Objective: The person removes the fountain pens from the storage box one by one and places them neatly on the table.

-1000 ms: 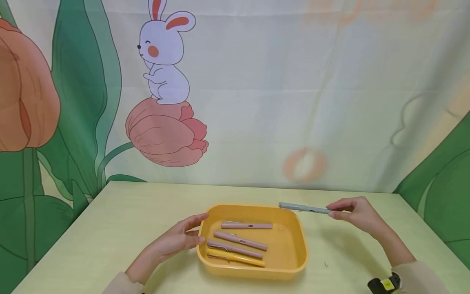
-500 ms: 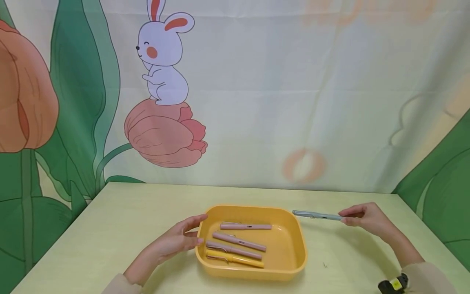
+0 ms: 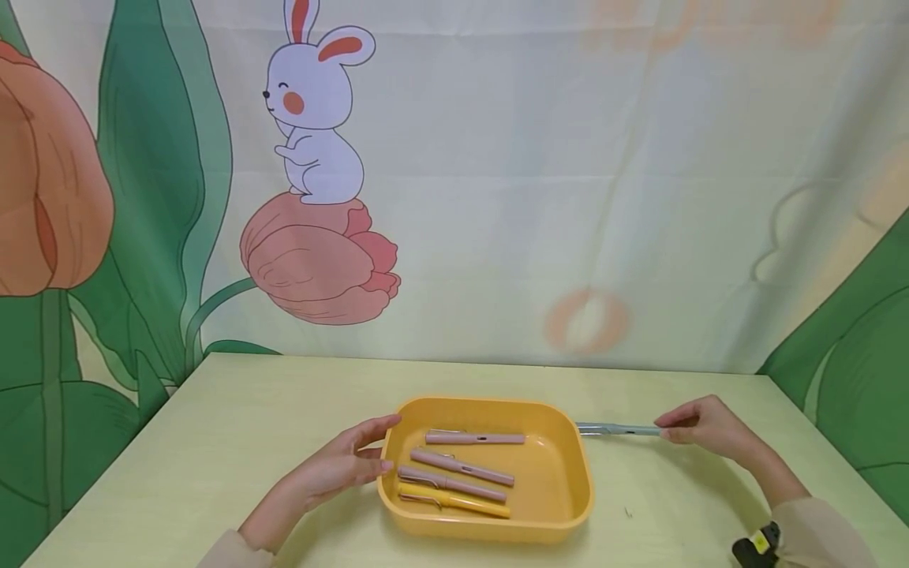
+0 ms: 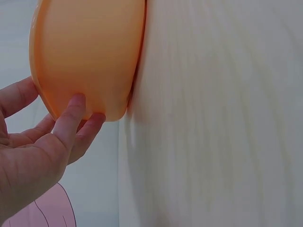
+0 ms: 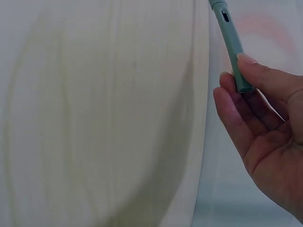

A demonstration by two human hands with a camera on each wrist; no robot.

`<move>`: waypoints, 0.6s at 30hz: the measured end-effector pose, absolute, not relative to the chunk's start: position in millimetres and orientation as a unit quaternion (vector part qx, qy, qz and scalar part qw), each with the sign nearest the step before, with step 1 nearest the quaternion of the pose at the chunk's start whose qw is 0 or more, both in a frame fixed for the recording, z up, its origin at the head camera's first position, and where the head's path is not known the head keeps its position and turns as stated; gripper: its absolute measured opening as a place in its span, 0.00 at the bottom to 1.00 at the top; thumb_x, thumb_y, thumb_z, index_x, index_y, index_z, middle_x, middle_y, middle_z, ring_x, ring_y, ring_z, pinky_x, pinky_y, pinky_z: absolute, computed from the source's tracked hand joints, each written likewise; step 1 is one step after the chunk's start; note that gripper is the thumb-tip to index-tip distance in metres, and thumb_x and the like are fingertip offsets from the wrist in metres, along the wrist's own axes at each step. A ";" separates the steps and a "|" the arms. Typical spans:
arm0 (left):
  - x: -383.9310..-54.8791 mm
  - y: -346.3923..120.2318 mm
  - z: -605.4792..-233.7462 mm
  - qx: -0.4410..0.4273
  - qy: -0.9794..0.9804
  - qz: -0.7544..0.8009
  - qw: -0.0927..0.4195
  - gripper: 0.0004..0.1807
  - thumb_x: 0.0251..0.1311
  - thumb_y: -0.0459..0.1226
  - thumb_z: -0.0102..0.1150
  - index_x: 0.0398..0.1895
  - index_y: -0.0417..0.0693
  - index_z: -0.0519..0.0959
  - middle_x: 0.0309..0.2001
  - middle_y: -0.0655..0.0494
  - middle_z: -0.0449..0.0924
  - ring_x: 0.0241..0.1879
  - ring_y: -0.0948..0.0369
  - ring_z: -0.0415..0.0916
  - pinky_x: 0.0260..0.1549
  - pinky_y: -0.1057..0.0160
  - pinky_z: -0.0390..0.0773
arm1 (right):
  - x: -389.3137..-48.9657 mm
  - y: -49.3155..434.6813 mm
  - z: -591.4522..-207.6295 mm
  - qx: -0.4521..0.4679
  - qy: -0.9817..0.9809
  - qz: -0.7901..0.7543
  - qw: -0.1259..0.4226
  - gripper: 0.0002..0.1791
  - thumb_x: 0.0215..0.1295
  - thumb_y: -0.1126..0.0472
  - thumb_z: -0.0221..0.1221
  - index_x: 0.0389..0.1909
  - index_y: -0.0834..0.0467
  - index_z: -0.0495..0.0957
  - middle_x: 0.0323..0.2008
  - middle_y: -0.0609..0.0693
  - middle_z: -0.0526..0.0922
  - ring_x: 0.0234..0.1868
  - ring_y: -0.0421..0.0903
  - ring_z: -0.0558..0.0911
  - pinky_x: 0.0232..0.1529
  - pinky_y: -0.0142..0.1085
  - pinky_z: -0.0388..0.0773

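Observation:
In the head view, my left hand (image 3: 348, 457) holds the left end of a yellow plastic tray (image 3: 490, 530). The left wrist view shows fingertips on the outer wall of that tray (image 4: 90, 52) and a digit reaching its rim. To the right, my right hand (image 3: 710, 426) pinches the end of a grey-green pen (image 3: 618, 430) between thumb and fingers. The pen lies level, low over the table, its capped end overlapping the tray's right rim in this view. Inside the tray are a yellow pen (image 3: 454, 501) and several pinkish pens (image 3: 465, 467), lying roughly side by side.
The pale table (image 3: 298, 394) runs back to a printed curtain (image 3: 483, 197) with a rabbit and tulips. A tiny dark fleck (image 3: 628, 512) is on the table right of the tray. A black strap device (image 3: 756, 546) sits at the right sleeve.
My right hand has moved the grey-green pen rightward and down, from above the tray's back right corner to just beside its right rim. My left hand stays at the tray.

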State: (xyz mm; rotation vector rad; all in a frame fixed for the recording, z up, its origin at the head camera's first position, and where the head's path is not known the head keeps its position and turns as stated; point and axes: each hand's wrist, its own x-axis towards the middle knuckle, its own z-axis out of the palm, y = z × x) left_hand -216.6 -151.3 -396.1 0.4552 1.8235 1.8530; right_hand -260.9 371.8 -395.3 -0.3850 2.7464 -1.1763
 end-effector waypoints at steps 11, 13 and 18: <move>-216.5 -151.8 -395.5 0.173 0.672 0.676 0.250 0.38 0.58 0.28 0.53 0.68 0.33 0.45 0.65 0.30 0.45 0.62 0.39 0.54 0.52 0.57 0.73 | -268.5 383.1 -407.5 -0.158 0.917 -0.357 0.087 0.13 0.52 0.65 0.64 0.35 0.71 0.81 0.33 0.60 0.83 0.31 0.39 0.79 0.29 0.30 0.77; -216.2 -151.8 -395.2 0.172 0.672 0.676 0.250 0.39 0.58 0.28 0.53 0.68 0.33 0.45 0.65 0.30 0.45 0.62 0.39 0.55 0.51 0.57 0.73 | -269.3 384.4 -409.7 -0.161 0.917 -0.355 0.089 0.13 0.52 0.64 0.64 0.35 0.71 0.81 0.33 0.60 0.83 0.30 0.37 0.79 0.28 0.30 0.76; -216.4 -151.5 -394.1 0.174 0.671 0.676 0.249 0.39 0.58 0.28 0.53 0.68 0.32 0.45 0.65 0.30 0.45 0.62 0.40 0.56 0.52 0.57 0.73 | -270.5 386.7 -411.5 -0.157 0.919 -0.349 0.091 0.12 0.52 0.64 0.64 0.34 0.70 0.81 0.32 0.59 0.84 0.29 0.35 0.76 0.27 0.29 0.74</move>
